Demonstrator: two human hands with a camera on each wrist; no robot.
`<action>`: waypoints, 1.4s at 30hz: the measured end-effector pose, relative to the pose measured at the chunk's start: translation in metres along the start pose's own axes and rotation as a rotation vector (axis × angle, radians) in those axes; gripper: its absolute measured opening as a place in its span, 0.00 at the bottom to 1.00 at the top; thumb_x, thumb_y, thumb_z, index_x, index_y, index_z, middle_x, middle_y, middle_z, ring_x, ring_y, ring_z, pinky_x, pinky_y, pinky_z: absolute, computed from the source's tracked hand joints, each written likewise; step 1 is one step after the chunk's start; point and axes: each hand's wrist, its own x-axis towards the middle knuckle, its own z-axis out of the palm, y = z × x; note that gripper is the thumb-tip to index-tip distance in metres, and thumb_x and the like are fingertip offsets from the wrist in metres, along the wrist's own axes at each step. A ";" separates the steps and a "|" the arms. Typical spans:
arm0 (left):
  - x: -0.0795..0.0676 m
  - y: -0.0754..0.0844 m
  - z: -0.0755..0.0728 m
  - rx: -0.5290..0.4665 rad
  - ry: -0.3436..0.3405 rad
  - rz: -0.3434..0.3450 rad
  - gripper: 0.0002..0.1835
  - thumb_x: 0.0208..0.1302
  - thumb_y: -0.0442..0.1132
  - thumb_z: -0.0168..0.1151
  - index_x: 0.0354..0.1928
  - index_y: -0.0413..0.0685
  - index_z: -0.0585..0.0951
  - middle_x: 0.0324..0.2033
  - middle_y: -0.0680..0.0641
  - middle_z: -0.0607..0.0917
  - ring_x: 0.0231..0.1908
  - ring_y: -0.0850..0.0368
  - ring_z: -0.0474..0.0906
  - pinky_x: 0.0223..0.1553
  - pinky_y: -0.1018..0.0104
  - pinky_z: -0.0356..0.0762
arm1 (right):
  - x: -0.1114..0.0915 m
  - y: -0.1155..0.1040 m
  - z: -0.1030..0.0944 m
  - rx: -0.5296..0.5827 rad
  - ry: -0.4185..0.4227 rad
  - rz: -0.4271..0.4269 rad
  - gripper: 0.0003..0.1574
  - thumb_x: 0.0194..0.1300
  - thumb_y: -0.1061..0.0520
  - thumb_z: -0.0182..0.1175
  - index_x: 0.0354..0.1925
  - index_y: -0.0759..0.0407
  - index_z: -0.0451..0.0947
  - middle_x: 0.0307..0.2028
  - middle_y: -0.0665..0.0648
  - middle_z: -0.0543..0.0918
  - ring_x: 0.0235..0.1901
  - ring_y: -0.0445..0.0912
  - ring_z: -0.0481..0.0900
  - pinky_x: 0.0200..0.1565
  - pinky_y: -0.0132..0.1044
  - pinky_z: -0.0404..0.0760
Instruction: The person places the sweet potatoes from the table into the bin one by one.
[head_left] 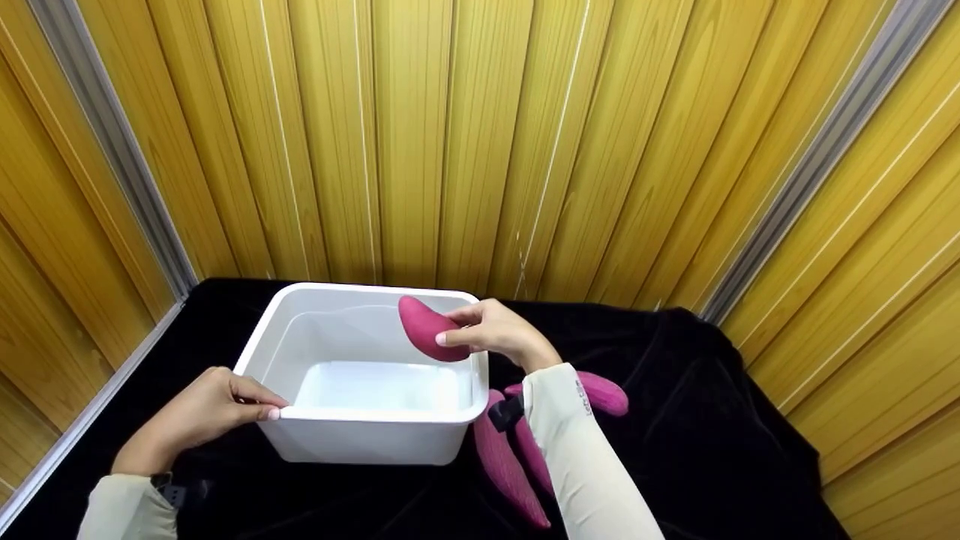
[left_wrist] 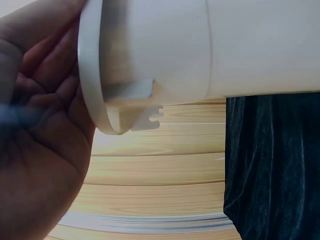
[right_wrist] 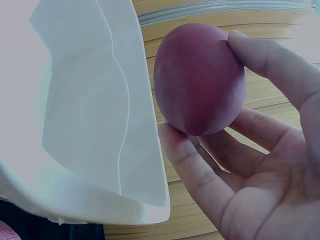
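Observation:
A white plastic basin (head_left: 367, 439) sits upright, its inside bare in the head view. My left hand (head_left: 202, 412) pinches its near left rim between thumb and fingers; in the left wrist view, the fingers reach behind the rim (left_wrist: 90, 65). Over the basin's right side, my right hand (head_left: 510, 334) holds a smooth, reddish-pink, mango-shaped fruit (head_left: 424, 330) by one end. Seen end-on in the right wrist view, the fruit (right_wrist: 197, 80) is rounded with a small tip, gripped between thumb and fingers beside the basin wall.
Several long pink ribbed vegetables (head_left: 510, 472) lie right of the basin, partly hidden under my right forearm; one end (head_left: 606, 394) sticks out beyond the sleeve. Black cloth (head_left: 697, 450) covers the table. Yellow wood-patterned walls (head_left: 480, 150) stand behind and at both sides.

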 end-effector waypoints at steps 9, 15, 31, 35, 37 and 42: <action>0.000 0.001 0.001 -0.004 -0.003 0.004 0.08 0.52 0.42 0.72 0.32 0.46 0.90 0.30 0.48 0.89 0.32 0.74 0.78 0.34 0.76 0.77 | 0.005 -0.001 0.004 -0.003 0.003 -0.006 0.27 0.54 0.54 0.71 0.52 0.59 0.81 0.42 0.54 0.86 0.38 0.41 0.81 0.45 0.35 0.80; 0.000 0.000 0.001 -0.001 0.001 0.008 0.08 0.52 0.42 0.72 0.32 0.46 0.90 0.30 0.49 0.89 0.32 0.74 0.78 0.33 0.76 0.76 | 0.009 0.001 0.007 -0.010 0.007 -0.025 0.27 0.53 0.54 0.71 0.53 0.59 0.81 0.43 0.55 0.86 0.39 0.41 0.81 0.47 0.36 0.80; 0.000 0.001 0.001 -0.026 -0.001 0.009 0.08 0.53 0.41 0.72 0.32 0.44 0.89 0.31 0.47 0.89 0.32 0.74 0.78 0.34 0.76 0.77 | 0.013 0.005 0.007 -0.015 0.028 -0.031 0.29 0.54 0.55 0.70 0.55 0.60 0.79 0.51 0.57 0.83 0.42 0.41 0.79 0.47 0.35 0.79; 0.001 0.001 0.001 -0.021 0.001 0.014 0.09 0.53 0.41 0.72 0.32 0.44 0.89 0.30 0.47 0.89 0.31 0.74 0.78 0.33 0.76 0.77 | 0.014 0.006 0.007 -0.007 0.027 -0.037 0.29 0.54 0.56 0.69 0.55 0.60 0.79 0.51 0.58 0.83 0.42 0.42 0.79 0.46 0.36 0.79; 0.001 0.001 0.001 -0.018 0.001 0.015 0.09 0.53 0.42 0.72 0.32 0.44 0.89 0.30 0.47 0.89 0.31 0.74 0.78 0.33 0.76 0.77 | 0.014 0.007 0.008 0.003 0.027 -0.038 0.29 0.54 0.57 0.69 0.55 0.60 0.79 0.50 0.58 0.83 0.42 0.42 0.79 0.46 0.36 0.80; 0.001 0.000 0.001 -0.009 0.001 0.014 0.09 0.53 0.42 0.72 0.32 0.44 0.89 0.30 0.48 0.89 0.32 0.74 0.78 0.34 0.76 0.77 | 0.014 0.007 0.009 0.015 0.013 -0.054 0.29 0.54 0.58 0.68 0.56 0.60 0.78 0.51 0.57 0.83 0.43 0.42 0.80 0.48 0.37 0.80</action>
